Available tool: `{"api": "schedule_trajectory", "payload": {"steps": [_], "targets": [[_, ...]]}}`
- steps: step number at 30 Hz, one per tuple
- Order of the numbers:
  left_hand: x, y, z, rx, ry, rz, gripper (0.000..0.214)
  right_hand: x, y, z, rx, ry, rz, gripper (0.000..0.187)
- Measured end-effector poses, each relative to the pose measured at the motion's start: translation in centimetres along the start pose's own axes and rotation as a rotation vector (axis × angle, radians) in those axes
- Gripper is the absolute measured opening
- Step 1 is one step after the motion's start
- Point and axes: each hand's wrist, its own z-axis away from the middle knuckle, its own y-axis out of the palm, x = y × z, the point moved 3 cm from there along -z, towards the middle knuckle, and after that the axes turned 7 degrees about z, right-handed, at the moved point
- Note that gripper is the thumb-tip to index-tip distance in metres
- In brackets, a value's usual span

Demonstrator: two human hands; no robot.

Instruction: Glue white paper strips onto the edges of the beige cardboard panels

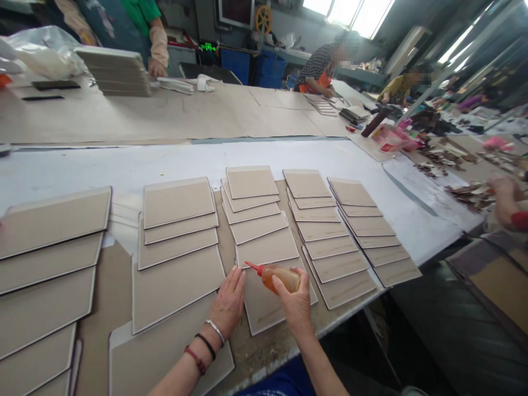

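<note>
Well behind the bottle (281, 274), blurred green display (208, 47).

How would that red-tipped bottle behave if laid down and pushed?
The bottle would probably roll, since its body looks rounded. It seems fairly light: the right hand alone holds it. Its translucent wall suggests plastic, so it may give when squeezed.
</note>
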Motion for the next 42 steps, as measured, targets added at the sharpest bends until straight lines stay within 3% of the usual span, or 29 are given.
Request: {"api": "schedule_trajectory", "payload": {"steps": [4, 9, 19, 35, 42], "targets": [[0.8, 0.9, -0.5, 0.090, -0.012, -0.031, 0.048, 0.2, 0.9, -0.5, -0.003, -0.063, 0.076, 0.043], [0.7, 1.0, -0.4, 0.095, -0.019, -0.105, 0.041, 0.2, 0.7, -0.8, -0.020, -0.090, 0.113, 0.042], [0.3, 0.2, -0.7, 0.084, 0.012, -0.205, 0.041, -0.4, -2.7, -2.4, -0.165, -0.114, 0.240, 0.043], [0.6, 0.6, -0.3, -0.029, 0.114, -0.253, 0.044, -3.1, -7.5, -5.4, -0.375, -0.081, 0.294, 0.045], [0.8, 0.8, -0.2, -0.017, 0.090, -0.211, 0.052, -2.7, -6.2, -4.7, -0.328, -0.023, 0.221, 0.045]]}}
